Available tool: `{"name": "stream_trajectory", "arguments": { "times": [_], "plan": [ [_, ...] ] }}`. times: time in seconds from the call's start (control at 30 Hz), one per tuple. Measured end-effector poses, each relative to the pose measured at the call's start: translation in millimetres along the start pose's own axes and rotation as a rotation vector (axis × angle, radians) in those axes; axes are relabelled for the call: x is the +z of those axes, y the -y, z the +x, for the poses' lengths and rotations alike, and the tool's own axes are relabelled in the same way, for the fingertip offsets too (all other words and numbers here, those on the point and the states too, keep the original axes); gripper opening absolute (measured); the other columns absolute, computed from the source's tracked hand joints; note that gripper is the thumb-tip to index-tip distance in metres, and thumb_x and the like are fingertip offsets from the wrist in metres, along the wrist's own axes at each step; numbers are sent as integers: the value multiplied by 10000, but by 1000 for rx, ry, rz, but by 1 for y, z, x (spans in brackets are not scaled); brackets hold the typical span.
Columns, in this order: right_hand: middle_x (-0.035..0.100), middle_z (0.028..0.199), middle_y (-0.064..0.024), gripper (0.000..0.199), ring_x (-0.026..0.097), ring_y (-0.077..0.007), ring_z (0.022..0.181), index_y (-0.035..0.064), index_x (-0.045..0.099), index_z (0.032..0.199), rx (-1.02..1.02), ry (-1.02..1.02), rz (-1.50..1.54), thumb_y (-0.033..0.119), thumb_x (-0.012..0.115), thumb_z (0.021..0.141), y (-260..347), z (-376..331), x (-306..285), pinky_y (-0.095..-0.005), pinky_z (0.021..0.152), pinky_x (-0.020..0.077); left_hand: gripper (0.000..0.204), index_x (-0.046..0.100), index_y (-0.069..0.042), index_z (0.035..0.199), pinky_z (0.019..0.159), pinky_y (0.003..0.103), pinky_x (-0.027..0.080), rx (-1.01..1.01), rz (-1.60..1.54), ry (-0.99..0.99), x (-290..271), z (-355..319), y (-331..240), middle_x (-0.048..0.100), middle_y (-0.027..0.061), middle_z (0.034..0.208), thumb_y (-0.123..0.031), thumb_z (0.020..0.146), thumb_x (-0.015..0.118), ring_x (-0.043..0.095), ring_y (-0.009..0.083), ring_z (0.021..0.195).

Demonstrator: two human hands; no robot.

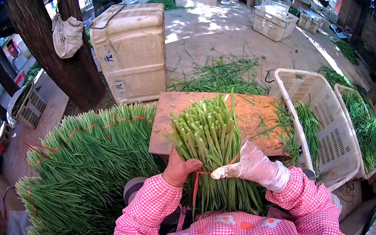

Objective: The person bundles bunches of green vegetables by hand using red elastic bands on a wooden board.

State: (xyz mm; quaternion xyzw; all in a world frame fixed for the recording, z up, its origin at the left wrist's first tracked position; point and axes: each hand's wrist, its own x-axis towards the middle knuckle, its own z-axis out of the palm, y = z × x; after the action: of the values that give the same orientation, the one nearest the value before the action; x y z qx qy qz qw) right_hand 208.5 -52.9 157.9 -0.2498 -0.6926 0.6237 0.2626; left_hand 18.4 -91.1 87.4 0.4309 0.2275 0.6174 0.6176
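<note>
Upright in front of me stands a thick bunch of long green stalks (206,136), like Chinese chives, with pale cut ends on top and leaves hanging toward my lap. My left hand (182,168), bare, wraps its left side, thumb pressed near an orange-red tie (226,164). On the other side my right hand (246,164), in a whitish plastic glove, grips the bunch, fingertips at the tie. One tail of the tie dangles below my left thumb. The fingers behind the bunch are hidden.
Several tied green bunches (91,151) stand packed at my left. A wooden board (251,120) lies beyond the held bunch, scattered with leaves. White plastic crates (327,121) holding greens stand at right. A tall crate (133,57) stands ahead beside a tree trunk (54,54). People sit farther off.
</note>
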Motion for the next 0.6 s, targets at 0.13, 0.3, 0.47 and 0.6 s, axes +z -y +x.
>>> {"name": "stream_trajectory", "arguments": {
  "times": [0.13, 0.3, 0.47, 0.6],
  "plan": [
    [574, 1189, -81, 720, 516, -175, 1096, 15, 501, 1238, 64, -11, 131, 270, 839, 656, -16, 3, 2, -336, 949, 404, 787, 292, -39, 1376, 979, 421, 437, -84, -199, -112, 8, 2, 5, 472, 129, 1307, -273, 761, 724, 519, 262, 1158],
    [423, 1350, -139, 1005, 428, -199, 1216, -14, 235, 1400, -47, -61, -248, 326, 830, 665, -31, 10, -12, -322, 1014, 344, 750, 345, -8, 1327, 958, 373, 429, -121, -160, -208, -2, 5, 18, 516, 126, 1240, -308, 754, 725, 533, 221, 1111],
    [406, 1341, -160, 1024, 418, -219, 1223, -38, 113, 1421, -117, -237, -3, 419, 739, 752, -48, 27, -4, -334, 1020, 328, 696, 383, -14, 1299, 944, 360, 437, -106, -128, -227, -17, 10, 31, 544, 108, 1204, -270, 755, 733, 545, 207, 1085],
    [512, 1225, -116, 732, 480, -189, 1127, 4, 300, 1381, -21, -403, 86, 402, 623, 858, -57, 42, 8, -320, 962, 375, 570, 441, -22, 1249, 896, 338, 467, -171, -107, -283, -19, 12, 33, 580, 83, 1138, -207, 783, 710, 573, 177, 1015]
  ]
}}
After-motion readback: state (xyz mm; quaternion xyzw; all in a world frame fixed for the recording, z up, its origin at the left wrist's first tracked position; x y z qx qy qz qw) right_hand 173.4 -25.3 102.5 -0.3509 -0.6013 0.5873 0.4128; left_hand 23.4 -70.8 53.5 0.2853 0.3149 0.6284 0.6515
